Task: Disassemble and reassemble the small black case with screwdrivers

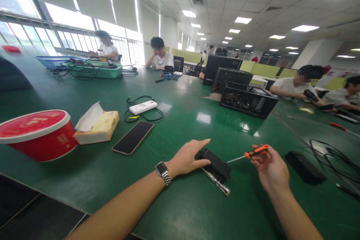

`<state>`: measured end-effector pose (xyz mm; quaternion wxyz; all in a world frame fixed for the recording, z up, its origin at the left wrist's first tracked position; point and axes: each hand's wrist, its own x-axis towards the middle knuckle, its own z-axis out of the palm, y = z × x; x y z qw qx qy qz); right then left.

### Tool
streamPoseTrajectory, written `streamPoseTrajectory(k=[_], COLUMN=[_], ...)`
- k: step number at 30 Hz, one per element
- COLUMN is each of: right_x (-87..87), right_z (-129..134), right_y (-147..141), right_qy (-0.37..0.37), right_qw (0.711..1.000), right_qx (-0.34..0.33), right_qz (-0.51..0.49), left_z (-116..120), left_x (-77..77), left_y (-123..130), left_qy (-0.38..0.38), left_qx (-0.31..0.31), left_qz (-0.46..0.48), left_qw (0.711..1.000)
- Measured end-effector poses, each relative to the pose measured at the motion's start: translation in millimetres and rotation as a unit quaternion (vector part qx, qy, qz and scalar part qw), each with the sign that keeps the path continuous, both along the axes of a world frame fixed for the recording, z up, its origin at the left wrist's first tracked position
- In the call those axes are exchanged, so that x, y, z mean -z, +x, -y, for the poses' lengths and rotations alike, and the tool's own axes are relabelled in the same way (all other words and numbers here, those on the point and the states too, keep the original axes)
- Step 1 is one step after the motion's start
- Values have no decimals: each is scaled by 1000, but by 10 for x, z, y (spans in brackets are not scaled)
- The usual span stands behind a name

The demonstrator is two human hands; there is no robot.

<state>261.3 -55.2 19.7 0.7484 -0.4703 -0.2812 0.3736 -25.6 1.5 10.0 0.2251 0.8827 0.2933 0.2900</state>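
In the head view, my right hand (272,168) grips a screwdriver (256,151) by its orange and black handle. Its thin shaft points left, with the tip at the right side of a small black box-shaped device (216,163). My left hand (189,157), wearing a watch at the wrist, holds the device's left end, thumb on the near side and index finger stretched along the far side. A silver metal rod (218,183) lies against the device's near side, partly hidden. To the right of my right hand sits another black box-shaped piece (305,167).
On the green table (174,127) are a phone (133,137), tissue pack (98,125), red tub (39,135), white device with cable (143,107), green basket (94,70), black computer case (249,99), cables (334,153) and another screwdriver (339,126). Several people sit around it.
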Motion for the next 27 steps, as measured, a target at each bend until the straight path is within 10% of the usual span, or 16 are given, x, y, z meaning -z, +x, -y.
streamPoseTrajectory(k=[27], right_x=[-59], right_z=[46], right_y=[-132], right_qy=[100], right_qw=[986], right_qx=[97], right_qz=[95], left_z=[36], left_x=[21], left_y=[112], left_qy=[42], left_qx=[13], left_qz=[-1], left_qw=[999])
